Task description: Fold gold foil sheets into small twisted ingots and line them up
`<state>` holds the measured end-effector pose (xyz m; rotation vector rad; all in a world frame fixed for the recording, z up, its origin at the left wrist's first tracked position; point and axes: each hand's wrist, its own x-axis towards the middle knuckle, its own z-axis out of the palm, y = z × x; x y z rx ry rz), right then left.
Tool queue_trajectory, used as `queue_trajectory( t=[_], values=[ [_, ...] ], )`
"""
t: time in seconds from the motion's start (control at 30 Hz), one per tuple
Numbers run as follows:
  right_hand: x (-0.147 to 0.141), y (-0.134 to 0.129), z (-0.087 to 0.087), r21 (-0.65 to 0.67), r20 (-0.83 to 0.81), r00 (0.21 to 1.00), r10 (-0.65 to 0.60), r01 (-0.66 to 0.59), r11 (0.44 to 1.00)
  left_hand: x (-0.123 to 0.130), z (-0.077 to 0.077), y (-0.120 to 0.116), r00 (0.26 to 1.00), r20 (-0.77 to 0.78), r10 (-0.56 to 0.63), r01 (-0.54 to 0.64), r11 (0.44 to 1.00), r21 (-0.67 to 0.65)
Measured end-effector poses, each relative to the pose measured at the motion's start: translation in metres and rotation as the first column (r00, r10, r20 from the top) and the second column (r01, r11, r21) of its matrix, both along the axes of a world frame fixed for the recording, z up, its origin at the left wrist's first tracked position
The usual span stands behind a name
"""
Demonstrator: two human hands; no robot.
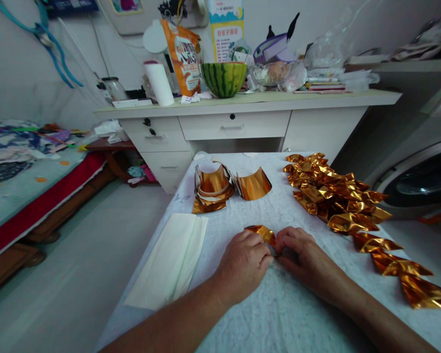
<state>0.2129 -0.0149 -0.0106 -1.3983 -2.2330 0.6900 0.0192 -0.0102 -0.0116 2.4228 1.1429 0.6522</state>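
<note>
A piece of shiny gold foil paper (263,232) lies between my two hands at the middle of the table. My left hand (244,262) is closed on its left side, fingers bent over it. From the other side my right hand (303,257) pinches the foil's right edge. The fingers cover most of the piece, so its full shape is hidden. Farther back stand a stack of curled gold foil sheets (213,189) and one loose curled sheet (255,184). To the right runs a long pile of folded, pointed gold foil pieces (338,196).
A flat pale paper packet (169,260) lies at the left of the cloth-covered table (242,323). Behind is a white desk (235,128) holding a cut watermelon (224,80), an orange pouch (183,59) and clutter. A bed (59,181) is left, a washing machine (426,171) right.
</note>
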Motion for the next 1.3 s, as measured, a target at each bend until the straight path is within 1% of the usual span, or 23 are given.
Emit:
queue_trajectory(
  t=[0.13,0.3,0.4,0.53,0.63,0.8,1.03,1.3],
  values=[
    [0.0008,0.0002,-0.002,0.006,-0.019,1.0,-0.012,0.012,1.0,0.0021,-0.0016,0.0003,1.0,-0.004,0.031,-0.031,1.0,0.004],
    [-0.0003,0.0013,-0.0021,0.01,-0.038,0.999,-0.008,0.009,1.0,0.0029,-0.0054,-0.0011,0.996,0.043,0.078,-0.078,0.997,-0.003],
    [-0.0014,0.0021,-0.0009,0.016,-0.032,0.999,0.014,-0.014,1.0,0.0037,-0.0062,-0.0013,0.994,0.055,0.096,-0.094,0.995,-0.023],
    [-0.0027,0.0017,-0.0007,0.033,-0.032,0.999,0.003,-0.002,0.999,0.005,-0.0062,-0.001,0.991,0.054,0.126,-0.123,0.991,-0.055],
    [-0.0041,0.0008,-0.0013,0.043,-0.032,0.999,-0.013,0.014,0.999,0.005,-0.0065,-0.0014,0.988,0.072,0.136,-0.131,0.989,-0.069],
    [-0.0063,0.001,-0.0028,0.051,-0.047,0.998,-0.028,0.03,0.998,0.0027,-0.0068,-0.0027,0.987,0.109,0.117,-0.106,0.989,-0.101],
    [-0.0061,0.0018,-0.0043,0.052,-0.046,0.999,-0.022,0.024,0.998,0.0039,-0.0066,-0.0015,0.988,0.079,0.133,-0.125,0.987,-0.1],
    [-0.0084,0.0009,-0.0045,0.064,-0.013,0.999,-0.052,0.053,0.997,0.0048,-0.0063,-0.0037,0.987,0.046,0.156,-0.153,0.986,-0.068]
  ],
)
